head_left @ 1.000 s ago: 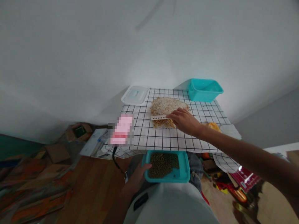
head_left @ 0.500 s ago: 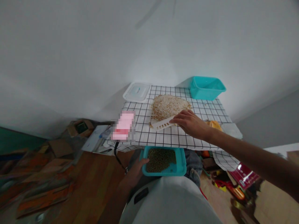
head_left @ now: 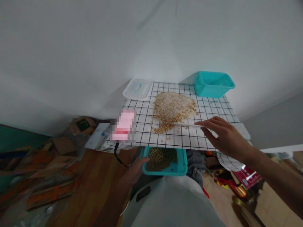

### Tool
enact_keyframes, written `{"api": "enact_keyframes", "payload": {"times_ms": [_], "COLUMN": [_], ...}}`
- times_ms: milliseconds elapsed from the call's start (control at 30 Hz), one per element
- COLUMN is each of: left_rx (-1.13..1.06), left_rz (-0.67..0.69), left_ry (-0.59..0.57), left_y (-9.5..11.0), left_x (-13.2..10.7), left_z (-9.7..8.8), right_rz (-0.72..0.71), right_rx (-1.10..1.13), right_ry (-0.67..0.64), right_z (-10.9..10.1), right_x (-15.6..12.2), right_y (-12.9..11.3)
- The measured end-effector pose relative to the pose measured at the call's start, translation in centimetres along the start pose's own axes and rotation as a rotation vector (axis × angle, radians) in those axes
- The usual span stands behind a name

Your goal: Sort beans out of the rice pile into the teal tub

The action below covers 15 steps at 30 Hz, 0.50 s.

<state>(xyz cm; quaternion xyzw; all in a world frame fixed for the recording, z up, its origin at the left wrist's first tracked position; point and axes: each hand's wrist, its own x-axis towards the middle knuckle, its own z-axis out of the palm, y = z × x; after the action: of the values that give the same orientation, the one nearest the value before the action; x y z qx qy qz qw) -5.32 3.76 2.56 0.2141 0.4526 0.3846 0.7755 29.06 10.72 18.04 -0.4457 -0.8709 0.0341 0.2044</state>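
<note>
My right hand [head_left: 221, 134] pinches one end of a thin white slotted scraper [head_left: 183, 124], seen almost edge-on. Its far end touches yellow beans [head_left: 163, 127] scattered at the near side of a pile of rice [head_left: 170, 102] mixed with such beans. Below the table's front edge, a teal tub [head_left: 180, 172] sits at my lap. My left hand [head_left: 136, 170] grips the left rim of this tub, thumb over the edge. Inside are green beans [head_left: 170, 154], with paler yellowish beans [head_left: 156, 154] on their left part.
A second teal tub [head_left: 215, 90] stands at the table's back right, and a clear lid [head_left: 137, 89] lies at the back left. A pixelated pink object [head_left: 124, 124] is at the left edge. Boxes [head_left: 62, 146] clutter the floor on the left.
My right hand has moved right and turned the scraper edge-on. Yellow beans have spread out at the pile's near side. Pale beans now show in the tub at my lap.
</note>
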Motion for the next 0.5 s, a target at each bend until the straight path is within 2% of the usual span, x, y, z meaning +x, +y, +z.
{"api": "enact_keyframes", "payload": {"times_ms": [133, 300, 500], "left_rx": [-0.013, -0.023, -0.033], "left_rz": [-0.030, -0.109, -0.084], "left_ry": [0.012, 0.024, 0.030], "left_y": [0.6, 0.1, -0.2], "left_x": [0.2, 0.7, 1.1], "left_z": [0.0, -0.7, -0.9], "right_rz": [0.051, 0.084, 0.059], "right_rx": [0.055, 0.144, 0.206], "right_ry": [-0.004, -0.056, -0.100], "right_z": [0.0, 1.4, 2.7], "right_x": [-2.0, -3.7, -2.8], "right_y": [-0.7, -0.9, -1.8]}}
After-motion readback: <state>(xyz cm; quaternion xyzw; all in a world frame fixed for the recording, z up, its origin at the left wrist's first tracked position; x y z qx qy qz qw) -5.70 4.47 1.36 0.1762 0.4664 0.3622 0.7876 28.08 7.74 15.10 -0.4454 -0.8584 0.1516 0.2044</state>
